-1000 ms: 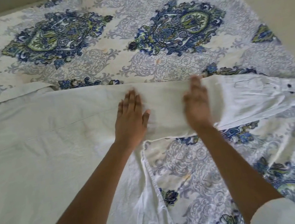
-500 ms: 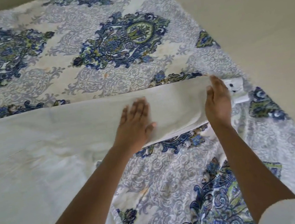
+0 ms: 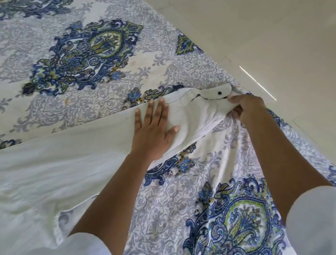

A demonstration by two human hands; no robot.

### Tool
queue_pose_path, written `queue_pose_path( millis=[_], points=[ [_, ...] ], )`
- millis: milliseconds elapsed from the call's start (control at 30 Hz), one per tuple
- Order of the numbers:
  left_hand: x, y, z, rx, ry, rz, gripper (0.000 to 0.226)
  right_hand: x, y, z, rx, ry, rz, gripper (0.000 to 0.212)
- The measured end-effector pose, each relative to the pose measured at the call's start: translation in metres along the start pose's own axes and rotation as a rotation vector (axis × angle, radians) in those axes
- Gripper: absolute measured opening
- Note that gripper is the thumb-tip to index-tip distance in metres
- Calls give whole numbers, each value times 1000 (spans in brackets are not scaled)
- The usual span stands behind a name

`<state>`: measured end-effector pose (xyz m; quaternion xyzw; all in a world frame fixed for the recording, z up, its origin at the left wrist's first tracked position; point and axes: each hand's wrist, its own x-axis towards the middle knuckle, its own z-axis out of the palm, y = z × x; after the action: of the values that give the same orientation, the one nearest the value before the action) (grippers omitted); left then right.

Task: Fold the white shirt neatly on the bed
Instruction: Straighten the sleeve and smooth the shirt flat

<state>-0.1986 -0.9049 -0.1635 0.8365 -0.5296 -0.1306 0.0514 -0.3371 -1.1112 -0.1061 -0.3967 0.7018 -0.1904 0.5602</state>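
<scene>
Now your left hand (image 3: 154, 129) lies flat, fingers spread, pressing the sleeve of the white shirt (image 3: 38, 167), which stretches from the left of the frame across the patterned bedsheet (image 3: 66, 55). Right of centre, your right hand (image 3: 246, 108) pinches the cuff (image 3: 214, 93) end, bunching it.

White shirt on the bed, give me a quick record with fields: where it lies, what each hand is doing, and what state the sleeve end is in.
garment: white shirt, spread over the patterned bedsheet
sleeve: stretched toward the bed's right edge
left hand: flat, fingers spread, pressing on the sleeve
right hand: closed grip on the fabric near the cuff
cuff: bunched and lifted, dark button showing
fold state: sleeve not yet folded over the body
beyond the bed: pale floor
</scene>
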Motion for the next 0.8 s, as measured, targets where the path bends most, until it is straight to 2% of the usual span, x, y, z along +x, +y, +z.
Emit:
queue_pose_path(
  millis=[33,67,133,233,300,333,367,433,467,500,533,567,600,667,700,733,800],
  points=[
    [1,0,1,5,5,0,83,6,-1,-3,-71,22,-66,8],
    [1,1,1,15,13,5,82,8,-2,-5,-150,44,-85,13],
    [1,0,4,37,16,7,82,8,4,-8,-373,165,-140,33],
    [2,2,6,61,16,-7,82,4,26,-1,-466,304,-302,28],
    [2,4,6,82,8,-16,81,-13,39,9,-497,444,-521,32],
    [1,5,5,92,2,-20,81,-27,47,18,-572,410,-698,37],
    [0,6,4,98,-2,-22,82,-42,57,30,-617,274,-889,42],
    [-6,4,2,86,-20,-19,83,-70,82,53,-777,-132,-1219,48],
    [-11,0,2,76,-30,-20,84,-75,95,57,-935,-280,-1316,50],
    [-20,-8,1,68,-33,-29,84,-70,102,54,-1093,-344,-1376,51],
    [-33,-20,1,73,-33,-49,85,-59,104,48,-1236,-300,-1387,50],
    [-48,-34,2,90,-39,-68,85,-44,102,40,-1339,-197,-1320,50],
    [-63,-47,2,111,-41,-85,86,-36,94,31,-1364,-99,-1212,51],
    [-94,-64,-1,124,-26,-142,89,-38,90,26,-1287,-8,-1003,51],
    [-105,-64,-3,110,-9,-170,85,-53,92,35,-1225,-6,-1036,49],
    [-114,-59,-4,102,-1,-179,77,-75,105,51,-1217,-10,-1156,48],
    [-130,-42,2,108,21,-125,63,-113,137,80,-1192,-250,-1325,52]
  ],
)
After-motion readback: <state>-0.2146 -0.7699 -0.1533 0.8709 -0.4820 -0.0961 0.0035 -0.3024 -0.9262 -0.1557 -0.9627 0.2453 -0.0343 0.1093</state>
